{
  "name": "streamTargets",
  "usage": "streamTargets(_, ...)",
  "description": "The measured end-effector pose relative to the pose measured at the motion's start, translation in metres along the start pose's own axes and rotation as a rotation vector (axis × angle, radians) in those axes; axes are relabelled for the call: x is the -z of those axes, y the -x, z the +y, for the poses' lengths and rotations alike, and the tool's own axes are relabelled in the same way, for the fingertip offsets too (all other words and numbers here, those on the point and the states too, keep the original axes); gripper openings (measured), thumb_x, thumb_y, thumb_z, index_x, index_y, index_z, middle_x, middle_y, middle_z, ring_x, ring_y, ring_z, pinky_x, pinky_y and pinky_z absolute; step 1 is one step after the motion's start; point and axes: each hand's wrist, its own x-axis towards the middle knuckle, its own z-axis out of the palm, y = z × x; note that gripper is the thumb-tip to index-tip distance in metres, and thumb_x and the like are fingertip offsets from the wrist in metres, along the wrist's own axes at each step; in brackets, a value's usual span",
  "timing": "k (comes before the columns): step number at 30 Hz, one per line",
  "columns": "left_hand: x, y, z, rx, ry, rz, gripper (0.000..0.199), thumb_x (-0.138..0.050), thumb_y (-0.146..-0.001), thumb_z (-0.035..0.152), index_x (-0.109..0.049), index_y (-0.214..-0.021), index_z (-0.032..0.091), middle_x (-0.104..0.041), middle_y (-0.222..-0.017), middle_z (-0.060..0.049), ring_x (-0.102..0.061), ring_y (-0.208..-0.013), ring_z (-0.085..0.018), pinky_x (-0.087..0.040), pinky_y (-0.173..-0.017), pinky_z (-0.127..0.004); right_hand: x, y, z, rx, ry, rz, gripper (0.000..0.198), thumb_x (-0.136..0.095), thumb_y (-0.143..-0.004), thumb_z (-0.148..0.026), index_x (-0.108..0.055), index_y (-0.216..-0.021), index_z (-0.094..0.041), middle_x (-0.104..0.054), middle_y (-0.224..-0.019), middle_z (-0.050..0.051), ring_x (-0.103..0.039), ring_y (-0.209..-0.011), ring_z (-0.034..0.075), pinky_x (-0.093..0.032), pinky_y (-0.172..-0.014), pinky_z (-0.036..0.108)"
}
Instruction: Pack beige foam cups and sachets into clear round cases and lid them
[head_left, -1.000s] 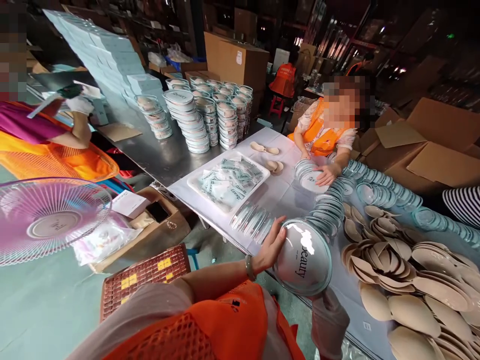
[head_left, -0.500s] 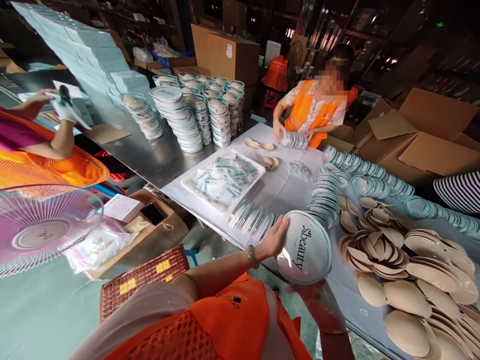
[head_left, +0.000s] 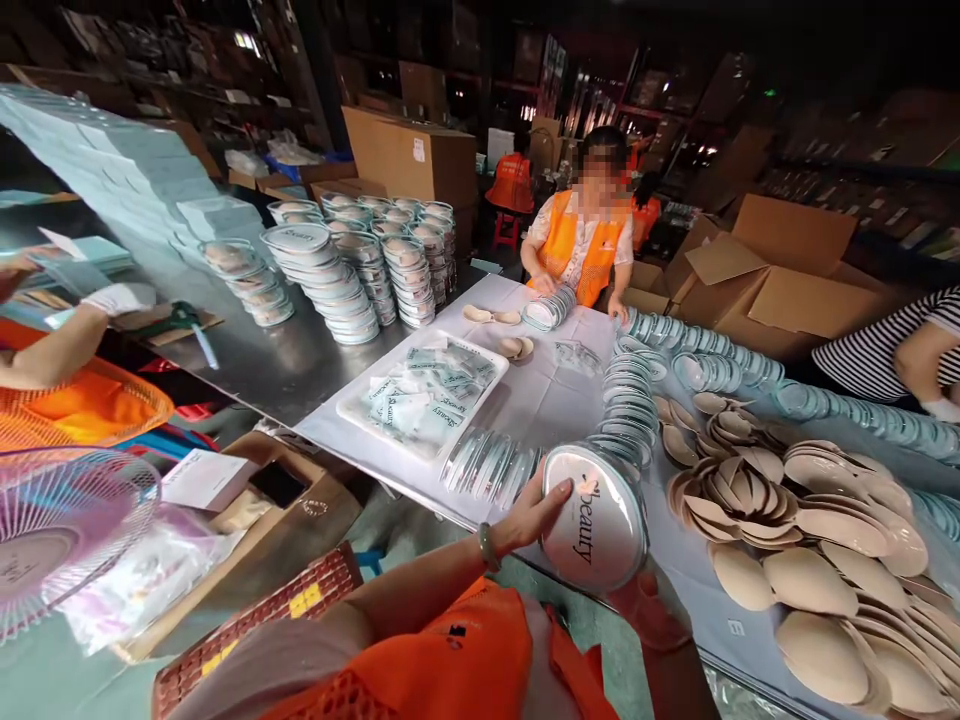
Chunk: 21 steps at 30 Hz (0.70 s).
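A round plastic case (head_left: 594, 520) with a clear lid, printed with "beauty" in dark letters, is held in front of my orange vest, its lid facing me. My left hand (head_left: 534, 516) grips its left edge, thumb resting on the lid. At the lower right edge my right hand (head_left: 654, 606) supports it; those fingers are partly hidden behind the case and blurred. Just behind lies a row of similar cases (head_left: 491, 468) standing on edge. Another long row of cases (head_left: 628, 405) runs away from me across the white-covered table.
A white tray (head_left: 346, 408) holds printed packets. Beige moulded cups (head_left: 814, 585) are heaped on the right. Stacked filled cases (head_left: 322, 285) stand on the dark table at left. A fan (head_left: 75, 540) is at lower left. A co-worker (head_left: 574, 240) stands opposite; another co-worker's gloved hand (head_left: 120, 299) is at left.
My view has swung a little to the right. My left thumb now reaches further over the lid. The left co-worker's green-handled tool now lies on the table, out of the glove.
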Motion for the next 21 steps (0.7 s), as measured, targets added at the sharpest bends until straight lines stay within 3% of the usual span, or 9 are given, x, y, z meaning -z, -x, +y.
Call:
streamTargets(4,0.002,-0.014,0.007,-0.018,-0.091,0.113,0.082,-0.055,-0.093,0.075,-0.046,-0.152,0.019,-0.064,-0.144,-0.014,-0.058,-0.136,-0.033,-0.043,-0.120,-0.050,0.007,-0.021,-0.003,-0.080,-0.229,-0.087,0.061,-0.089,-0.063,-0.067,-0.078,-0.111,-0.030,-0.076,-0.121,0.011,-0.073,-0.104,0.031,-0.062,-0.069,0.040)
streamTargets(6,0.005,-0.019,0.009,-0.030,-0.206,0.145,0.083,-0.055,-0.094,0.072,-0.041,-0.155,0.017,-0.063,-0.144,-0.016,-0.058,-0.136,-0.033,-0.040,-0.122,-0.051,0.008,-0.035,-0.006,-0.046,-0.304,-0.039,0.054,-0.088,-0.067,-0.066,-0.079,-0.108,-0.032,-0.077,-0.120,0.009,-0.073,-0.103,0.029,-0.062,-0.069,0.038)
streamTargets(8,0.010,-0.022,0.007,-0.050,-0.286,0.167,0.087,-0.057,-0.093,0.071,-0.037,-0.157,0.016,-0.061,-0.148,-0.017,-0.056,-0.139,-0.034,-0.038,-0.123,-0.051,0.009,-0.047,-0.008,-0.031,-0.232,0.000,0.053,-0.087,-0.068,-0.066,-0.079,-0.107,-0.029,-0.078,-0.113,0.010,-0.073,-0.097,0.028,-0.061,-0.069,0.036)
streamTargets(11,0.017,-0.026,-0.001,-0.037,-0.295,0.243,0.088,-0.055,-0.094,0.073,-0.035,-0.158,0.016,-0.057,-0.152,-0.018,-0.055,-0.141,-0.033,-0.037,-0.124,-0.049,0.014,-0.066,-0.011,-0.048,0.130,0.079,0.052,-0.085,-0.072,-0.062,-0.079,-0.106,-0.023,-0.078,-0.107,0.011,-0.071,-0.089,0.026,-0.061,-0.065,0.033)
streamTargets(15,0.022,-0.047,-0.022,-0.072,-0.288,0.390,0.091,-0.051,-0.095,0.075,-0.027,-0.162,0.017,-0.047,-0.160,-0.018,-0.047,-0.148,-0.033,-0.033,-0.127,-0.048,0.026,-0.115,-0.019,0.081,0.537,0.148,0.047,-0.072,-0.081,-0.063,-0.077,-0.097,-0.019,-0.075,-0.098,0.011,-0.068,-0.090,0.027,-0.059,-0.064,0.032)
streamTargets(18,0.030,-0.069,-0.042,-0.036,-0.329,0.352,0.094,-0.045,-0.096,0.076,-0.024,-0.164,0.014,-0.042,-0.163,-0.022,-0.048,-0.147,-0.036,-0.034,-0.126,-0.052,0.038,-0.186,-0.032,0.218,0.927,0.118,0.036,-0.061,-0.091,-0.049,-0.077,-0.096,-0.017,-0.073,-0.093,0.009,-0.065,-0.089,0.024,-0.056,-0.077,0.032)
streamTargets(21,0.044,-0.084,-0.063,0.056,-0.567,0.350,0.090,-0.052,-0.094,0.069,-0.032,-0.161,0.014,-0.042,-0.163,-0.024,-0.050,-0.145,-0.039,-0.039,-0.122,-0.058,0.050,-0.275,-0.040,0.311,1.305,0.147,0.025,-0.056,-0.093,-0.027,-0.077,-0.102,-0.017,-0.071,-0.116,0.012,-0.061,-0.104,0.023,-0.047,-0.092,0.029)
